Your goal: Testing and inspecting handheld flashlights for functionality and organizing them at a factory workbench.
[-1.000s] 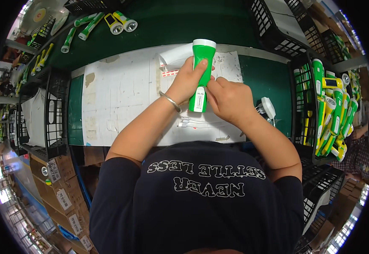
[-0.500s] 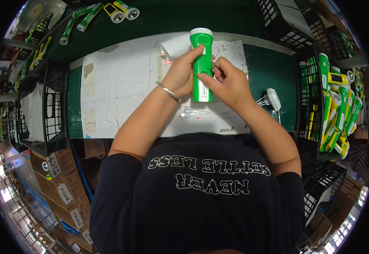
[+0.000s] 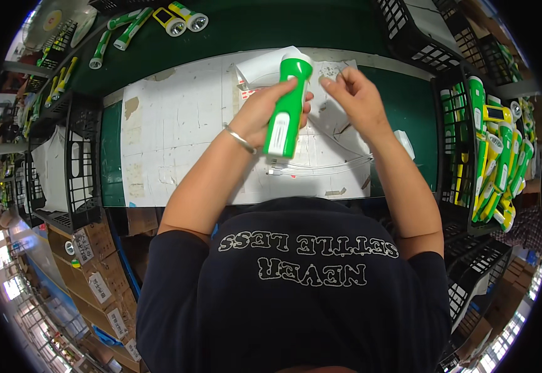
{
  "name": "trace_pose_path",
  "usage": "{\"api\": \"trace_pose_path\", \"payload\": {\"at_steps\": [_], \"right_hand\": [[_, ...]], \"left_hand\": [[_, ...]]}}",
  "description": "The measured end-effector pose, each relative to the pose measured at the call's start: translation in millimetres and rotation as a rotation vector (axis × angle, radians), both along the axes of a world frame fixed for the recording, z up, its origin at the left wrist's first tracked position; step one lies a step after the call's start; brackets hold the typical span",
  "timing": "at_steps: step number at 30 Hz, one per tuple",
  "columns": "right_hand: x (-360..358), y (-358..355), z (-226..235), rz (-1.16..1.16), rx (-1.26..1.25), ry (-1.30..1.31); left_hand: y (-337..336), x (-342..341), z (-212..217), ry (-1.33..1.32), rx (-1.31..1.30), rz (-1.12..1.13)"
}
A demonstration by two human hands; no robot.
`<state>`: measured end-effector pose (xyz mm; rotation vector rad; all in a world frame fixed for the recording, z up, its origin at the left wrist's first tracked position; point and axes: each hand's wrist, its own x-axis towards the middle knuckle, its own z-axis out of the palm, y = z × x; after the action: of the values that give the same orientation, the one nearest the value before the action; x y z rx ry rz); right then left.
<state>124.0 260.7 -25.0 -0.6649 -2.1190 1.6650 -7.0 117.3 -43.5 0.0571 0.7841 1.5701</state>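
Observation:
A green flashlight [image 3: 293, 99] with a white head and a pale label strip is in my left hand [image 3: 259, 112]. My left fingers wrap round its body, and the thumb lies along its upper side. The flashlight tilts, its head pointing away from me and its butt end toward me. To the right of it, apart from it, is my right hand [image 3: 359, 99] with curled fingers. Whatever those fingers pinch, if anything, is too small to make out. Below both hands, thin white cables [image 3: 327, 168] lie across the white work sheet [image 3: 184, 137].
A rolled white sheet [image 3: 261, 67] lies behind the flashlight. A white charger [image 3: 404, 144] is by my right forearm. At right stands a black crate [image 3: 457, 211] with several green and yellow flashlights [image 3: 501, 161]. More flashlights [image 3: 181, 23] lie at the back left. Another black crate [image 3: 75, 180] stands left.
The flashlight has come toward me and tilted, its butt end swinging left. My right hand has left its side and moved right and away from me.

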Motion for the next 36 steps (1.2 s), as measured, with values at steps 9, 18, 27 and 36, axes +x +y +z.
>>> {"api": "trace_pose_path", "payload": {"at_steps": [9,18,27,36], "right_hand": [[32.4,18.8,20.6,0.383,0.107,-0.074],[29.9,12.7,16.1,0.391,-0.087,0.015],[-10.4,-15.9,-43.2,0.241,0.650,-0.424],[-12.2,-11.1,-62.4,0.113,0.371,-0.318]], "left_hand": [[-47.8,-3.8,44.3,1.947,-0.114,-0.440],[-83.0,-23.7,53.8,1.788,-0.160,-0.565],[-70.7,6.0,-1.9,1.261,-0.215,-0.230],[-67.6,1.7,-20.7,1.184,-0.305,-0.079]]}}
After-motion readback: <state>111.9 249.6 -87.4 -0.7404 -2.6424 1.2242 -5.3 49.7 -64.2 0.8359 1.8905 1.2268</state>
